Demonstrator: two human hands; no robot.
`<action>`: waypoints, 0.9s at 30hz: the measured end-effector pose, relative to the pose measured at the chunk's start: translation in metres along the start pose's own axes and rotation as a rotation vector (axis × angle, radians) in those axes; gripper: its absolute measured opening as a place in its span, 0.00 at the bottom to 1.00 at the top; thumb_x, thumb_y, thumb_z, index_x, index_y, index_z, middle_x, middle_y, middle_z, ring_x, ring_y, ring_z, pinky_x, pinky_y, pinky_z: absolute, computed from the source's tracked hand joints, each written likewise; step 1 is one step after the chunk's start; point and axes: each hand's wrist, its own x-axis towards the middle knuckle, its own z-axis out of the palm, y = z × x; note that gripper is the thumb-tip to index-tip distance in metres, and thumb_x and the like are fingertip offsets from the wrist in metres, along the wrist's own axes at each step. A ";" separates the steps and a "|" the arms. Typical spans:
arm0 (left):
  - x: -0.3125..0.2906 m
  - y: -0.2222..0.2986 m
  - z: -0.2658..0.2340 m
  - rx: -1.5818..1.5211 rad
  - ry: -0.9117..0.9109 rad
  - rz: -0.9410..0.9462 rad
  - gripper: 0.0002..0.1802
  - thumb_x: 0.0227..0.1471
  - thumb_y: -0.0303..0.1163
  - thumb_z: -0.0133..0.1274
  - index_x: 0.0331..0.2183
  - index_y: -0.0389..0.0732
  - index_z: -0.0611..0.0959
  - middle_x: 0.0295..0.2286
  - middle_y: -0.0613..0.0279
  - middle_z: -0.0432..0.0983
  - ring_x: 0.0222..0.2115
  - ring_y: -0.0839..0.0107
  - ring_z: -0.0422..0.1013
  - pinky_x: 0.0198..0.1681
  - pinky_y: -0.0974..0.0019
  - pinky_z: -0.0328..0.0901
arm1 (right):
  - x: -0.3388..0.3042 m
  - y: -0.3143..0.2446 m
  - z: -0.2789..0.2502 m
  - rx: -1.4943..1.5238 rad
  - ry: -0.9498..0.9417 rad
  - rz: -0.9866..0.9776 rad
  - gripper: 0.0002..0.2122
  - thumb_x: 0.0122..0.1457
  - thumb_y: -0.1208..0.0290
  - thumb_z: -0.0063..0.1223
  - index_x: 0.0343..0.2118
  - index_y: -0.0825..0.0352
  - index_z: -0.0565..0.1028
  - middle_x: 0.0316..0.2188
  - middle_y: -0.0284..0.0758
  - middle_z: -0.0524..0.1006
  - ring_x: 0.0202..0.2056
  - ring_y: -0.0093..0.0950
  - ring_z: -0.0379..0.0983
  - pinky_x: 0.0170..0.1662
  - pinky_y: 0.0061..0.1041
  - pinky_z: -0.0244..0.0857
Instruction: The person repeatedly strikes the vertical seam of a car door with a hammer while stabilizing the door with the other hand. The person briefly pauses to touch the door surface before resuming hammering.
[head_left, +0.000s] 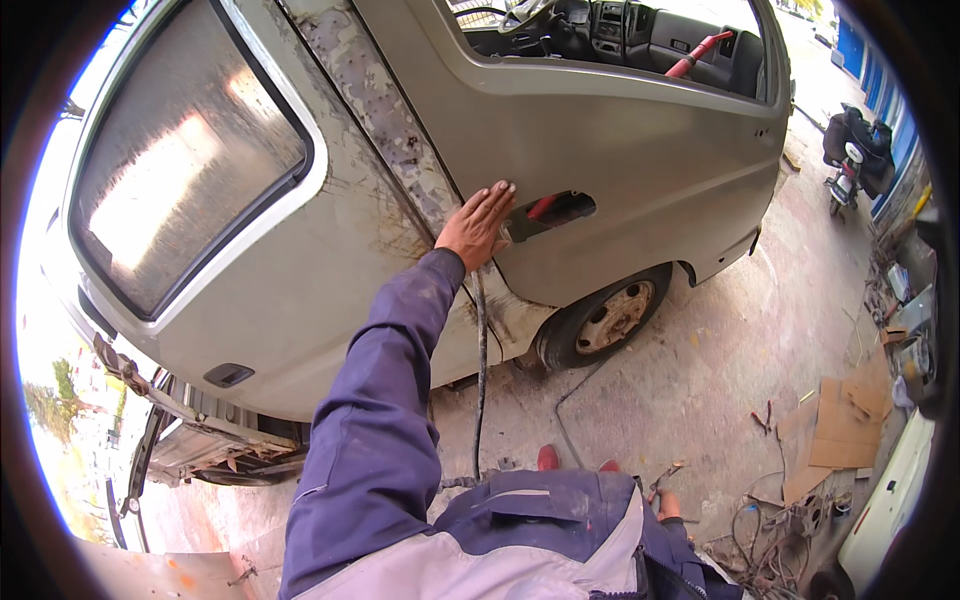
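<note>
My left hand [478, 226] lies with its fingers stretched out flat on the rear edge of the grey front door [640, 150], beside the seam with the scraped, bare-metal pillar [400, 130]. Just right of my fingertips is an oval handle opening [568, 209] in the door, with something red showing inside. A dark cable [481, 370] hangs down below my left hand. Low beside my body, my right hand [668, 506] is closed on a slim tool [657, 485]; its kind is too small to make out.
Behind the front door is the rear door with its dusty window [190, 160]. A rusty wheel [615, 318] stands under the cab. To the right are cardboard [850, 420], pliers [764, 417], tangled cables [765, 540] and a parked motorcycle [852, 160]. A hose [562, 415] crosses the floor.
</note>
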 end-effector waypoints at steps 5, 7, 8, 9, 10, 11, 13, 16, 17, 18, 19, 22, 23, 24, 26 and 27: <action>-0.010 0.014 -0.002 -0.058 -0.062 -0.021 0.53 0.66 0.65 0.51 0.75 0.37 0.63 0.78 0.56 0.50 0.80 0.60 0.41 0.82 0.53 0.38 | -0.001 -0.006 -0.002 0.047 0.056 -0.014 0.11 0.69 0.63 0.52 0.32 0.63 0.71 0.21 0.36 0.73 0.21 0.37 0.72 0.26 0.40 0.70; -0.010 0.017 -0.006 -0.113 -0.054 -0.035 0.52 0.66 0.64 0.52 0.75 0.35 0.63 0.78 0.53 0.50 0.80 0.58 0.42 0.82 0.52 0.38 | -0.001 -0.008 -0.003 0.009 0.137 -0.035 0.10 0.69 0.63 0.52 0.32 0.63 0.71 0.21 0.36 0.73 0.21 0.37 0.72 0.26 0.40 0.71; -0.011 0.019 -0.009 -0.127 -0.045 -0.046 0.52 0.66 0.63 0.53 0.75 0.34 0.64 0.78 0.52 0.51 0.80 0.57 0.42 0.82 0.51 0.39 | -0.001 -0.008 -0.003 0.051 0.081 0.002 0.10 0.69 0.64 0.52 0.32 0.63 0.71 0.21 0.36 0.73 0.21 0.37 0.72 0.26 0.40 0.71; -0.012 0.023 -0.011 -0.144 -0.064 -0.063 0.52 0.66 0.62 0.54 0.74 0.33 0.64 0.77 0.50 0.51 0.79 0.55 0.42 0.82 0.51 0.39 | -0.001 -0.009 -0.003 0.049 0.068 0.021 0.10 0.69 0.64 0.52 0.33 0.63 0.71 0.21 0.36 0.73 0.21 0.37 0.72 0.26 0.40 0.71; -0.015 0.029 -0.013 -0.149 -0.079 -0.085 0.52 0.65 0.61 0.55 0.74 0.32 0.64 0.77 0.48 0.52 0.79 0.54 0.43 0.82 0.50 0.40 | -0.001 -0.009 -0.002 0.011 0.128 0.010 0.10 0.69 0.64 0.52 0.33 0.63 0.71 0.21 0.36 0.73 0.21 0.36 0.71 0.26 0.40 0.70; -0.020 0.037 -0.015 -0.159 -0.071 -0.108 0.53 0.65 0.60 0.56 0.74 0.31 0.64 0.77 0.46 0.52 0.79 0.53 0.44 0.82 0.49 0.40 | -0.001 -0.010 -0.002 0.048 0.060 0.028 0.10 0.69 0.64 0.52 0.33 0.64 0.71 0.21 0.36 0.73 0.22 0.37 0.71 0.26 0.40 0.70; -0.034 0.061 -0.016 -0.274 -0.051 -0.166 0.53 0.63 0.56 0.60 0.73 0.28 0.63 0.75 0.39 0.53 0.78 0.47 0.46 0.81 0.47 0.42 | -0.001 -0.011 0.001 0.017 0.133 -0.007 0.10 0.69 0.64 0.51 0.33 0.64 0.72 0.21 0.37 0.73 0.22 0.37 0.71 0.27 0.40 0.70; -0.066 0.117 -0.010 -0.469 -0.062 -0.317 0.52 0.63 0.53 0.60 0.73 0.26 0.63 0.74 0.34 0.53 0.78 0.43 0.45 0.80 0.44 0.43 | 0.001 -0.014 0.007 -0.024 0.104 -0.031 0.09 0.70 0.64 0.50 0.35 0.65 0.73 0.22 0.38 0.73 0.23 0.38 0.72 0.28 0.41 0.70; -0.078 0.139 -0.007 -0.541 -0.033 -0.374 0.52 0.63 0.52 0.60 0.72 0.25 0.63 0.74 0.32 0.53 0.78 0.42 0.45 0.80 0.43 0.43 | 0.002 -0.014 0.010 0.010 0.031 -0.020 0.09 0.70 0.64 0.49 0.36 0.65 0.73 0.22 0.38 0.73 0.23 0.38 0.72 0.28 0.41 0.70; -0.090 0.161 -0.003 -0.662 -0.041 -0.451 0.51 0.62 0.50 0.61 0.72 0.24 0.63 0.73 0.27 0.53 0.76 0.38 0.49 0.79 0.43 0.47 | 0.004 -0.016 0.013 0.015 0.020 -0.011 0.09 0.71 0.64 0.49 0.37 0.65 0.73 0.22 0.38 0.73 0.23 0.38 0.71 0.28 0.41 0.70; -0.101 0.184 0.001 -0.833 -0.070 -0.529 0.50 0.63 0.49 0.61 0.71 0.24 0.64 0.73 0.26 0.54 0.75 0.37 0.51 0.78 0.44 0.49 | 0.005 -0.016 0.016 0.007 0.076 -0.012 0.09 0.71 0.64 0.49 0.38 0.65 0.73 0.22 0.38 0.73 0.23 0.39 0.71 0.28 0.41 0.70; -0.140 0.247 0.011 -1.106 -0.295 -0.606 0.47 0.66 0.51 0.58 0.69 0.23 0.66 0.70 0.24 0.59 0.71 0.35 0.60 0.75 0.48 0.57 | 0.010 -0.019 0.024 0.042 0.020 0.011 0.08 0.72 0.64 0.48 0.41 0.64 0.72 0.23 0.38 0.73 0.23 0.37 0.71 0.28 0.41 0.70; -0.154 0.266 0.012 -1.189 -0.434 -0.640 0.45 0.66 0.52 0.57 0.68 0.26 0.69 0.70 0.26 0.61 0.70 0.37 0.61 0.75 0.50 0.58 | 0.012 -0.020 0.026 0.051 0.068 0.001 0.08 0.72 0.64 0.48 0.42 0.64 0.72 0.23 0.38 0.73 0.23 0.37 0.71 0.28 0.40 0.70; -0.169 0.280 0.014 -1.180 -0.493 -0.592 0.42 0.66 0.53 0.57 0.66 0.27 0.73 0.70 0.28 0.62 0.70 0.39 0.62 0.74 0.50 0.60 | 0.013 -0.020 0.028 0.066 0.076 -0.021 0.08 0.72 0.65 0.48 0.43 0.64 0.72 0.24 0.37 0.73 0.23 0.36 0.70 0.27 0.39 0.70; -0.198 0.302 0.016 -1.185 -0.602 -0.536 0.41 0.66 0.54 0.56 0.64 0.29 0.77 0.70 0.28 0.62 0.70 0.39 0.63 0.73 0.49 0.61 | 0.015 -0.021 0.032 0.061 0.012 -0.001 0.08 0.72 0.65 0.48 0.43 0.64 0.72 0.25 0.37 0.74 0.22 0.36 0.70 0.26 0.38 0.71; -0.210 0.308 0.019 -1.167 -0.713 -0.505 0.41 0.66 0.55 0.56 0.64 0.29 0.78 0.69 0.29 0.63 0.68 0.38 0.65 0.72 0.49 0.62 | 0.015 -0.022 0.033 0.028 0.071 -0.009 0.08 0.72 0.64 0.48 0.43 0.64 0.72 0.25 0.37 0.74 0.22 0.36 0.70 0.26 0.38 0.71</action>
